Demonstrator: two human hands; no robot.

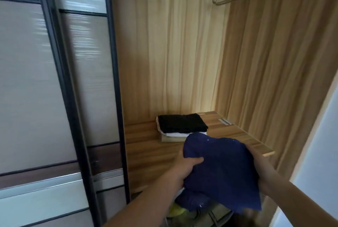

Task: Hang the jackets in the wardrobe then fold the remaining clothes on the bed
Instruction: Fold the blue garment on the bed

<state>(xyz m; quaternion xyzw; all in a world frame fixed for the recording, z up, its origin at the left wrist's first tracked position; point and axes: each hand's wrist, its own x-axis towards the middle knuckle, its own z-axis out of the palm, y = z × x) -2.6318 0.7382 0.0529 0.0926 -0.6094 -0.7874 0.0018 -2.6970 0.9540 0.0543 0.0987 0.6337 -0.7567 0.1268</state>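
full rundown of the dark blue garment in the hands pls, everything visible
The dark blue garment is a folded, soft woven-looking cloth, plain navy with a few tiny white specks. It is bunched, with one corner drooping at lower right. The left hand grips its left edge, thumb on top; the right hand holds its right side. It is held above the front of the wooden shelf, just in front of the folded stack, partly covering it. Whether they touch is unclear.

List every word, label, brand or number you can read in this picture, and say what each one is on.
No text can be read.
Sticker on the wardrobe shelf: a small pale label with a dark strip, too small and blurred to read.
Blue garment held by the left hand and right hand: only small white specks, no letters.
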